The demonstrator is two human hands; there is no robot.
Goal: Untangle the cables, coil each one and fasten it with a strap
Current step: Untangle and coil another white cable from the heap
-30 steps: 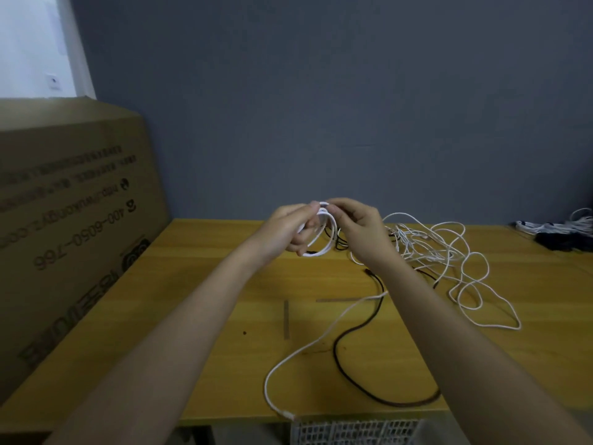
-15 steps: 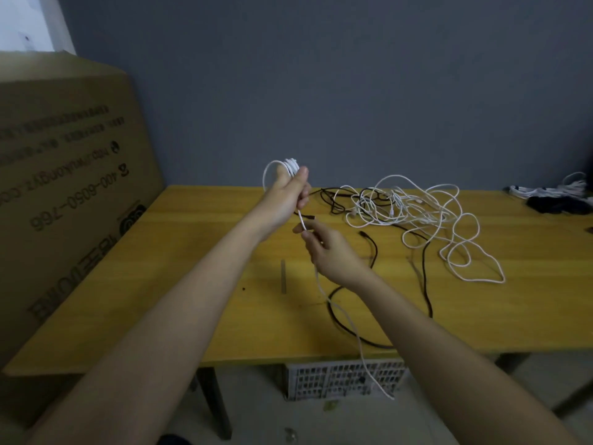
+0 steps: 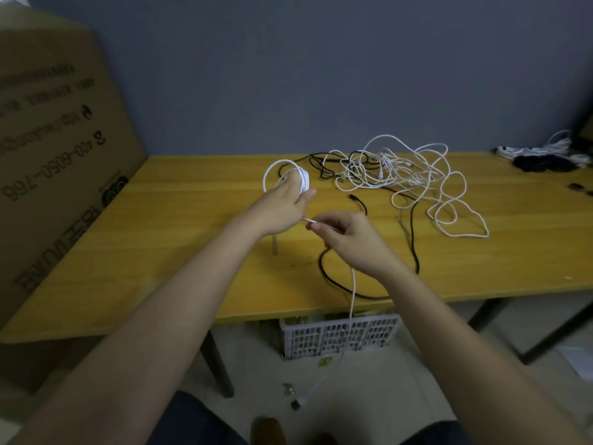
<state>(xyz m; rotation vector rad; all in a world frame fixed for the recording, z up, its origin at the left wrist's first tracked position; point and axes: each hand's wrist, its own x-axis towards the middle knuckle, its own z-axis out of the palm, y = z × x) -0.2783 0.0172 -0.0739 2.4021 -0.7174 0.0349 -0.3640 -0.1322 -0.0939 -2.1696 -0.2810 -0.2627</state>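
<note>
My left hand [image 3: 282, 205] grips a small coil of white cable [image 3: 272, 171] above the yellow table [image 3: 167, 245]. Just to its right, my right hand [image 3: 349, 239] pinches the same cable's loose run. That white tail [image 3: 353, 293] hangs from my right hand over the table's front edge down to a plug near the floor. A tangle of white cables [image 3: 404, 175] lies on the table behind my hands. A black cable [image 3: 333, 281] loops under my right wrist, with another black run [image 3: 414, 239] to the right.
A large cardboard box [image 3: 54, 149] leans at the table's left end. A white slotted crate [image 3: 337, 335] sits on the floor under the table. Coiled white and black cables [image 3: 542, 159] lie at the far right, with a small dark strap [image 3: 576, 186] near them.
The view has tilted downward. My right hand has slid along the white cable, away from the coil, and the tail now hangs off the table's front edge.
</note>
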